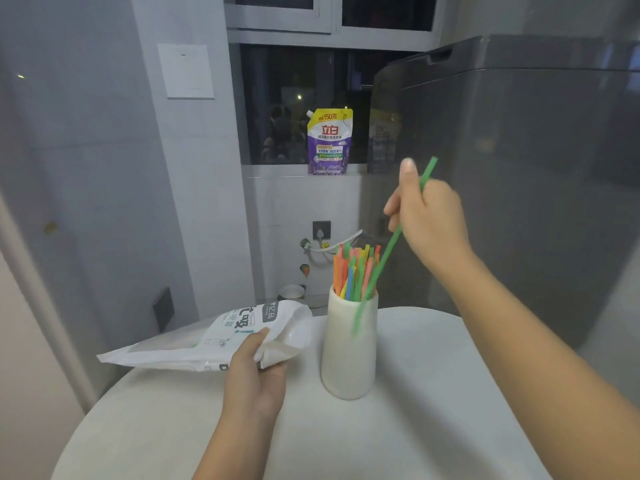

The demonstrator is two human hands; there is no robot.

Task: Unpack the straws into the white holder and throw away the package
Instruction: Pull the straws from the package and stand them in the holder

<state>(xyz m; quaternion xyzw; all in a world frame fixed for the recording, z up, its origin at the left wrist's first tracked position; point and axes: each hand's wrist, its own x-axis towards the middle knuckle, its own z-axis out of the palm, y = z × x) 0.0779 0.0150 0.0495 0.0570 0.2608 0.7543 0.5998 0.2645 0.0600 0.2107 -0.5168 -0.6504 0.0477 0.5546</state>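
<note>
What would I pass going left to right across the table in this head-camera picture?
White package → left hand gripping it → white holder of coloured straws → green straw → right hand pinching that straw.

Your head view is dim and flat, cool indoor light, soft shadows only. Far window [304, 105] is black and mirrors the room (night outside). Right hand [427, 216] and green straw [391, 244] smear with motion blur. Wide-angle bends the left wall and near table [433, 427] edge.

Matt ribbed holder [349, 355], glossy plastic package [207, 344]
</note>
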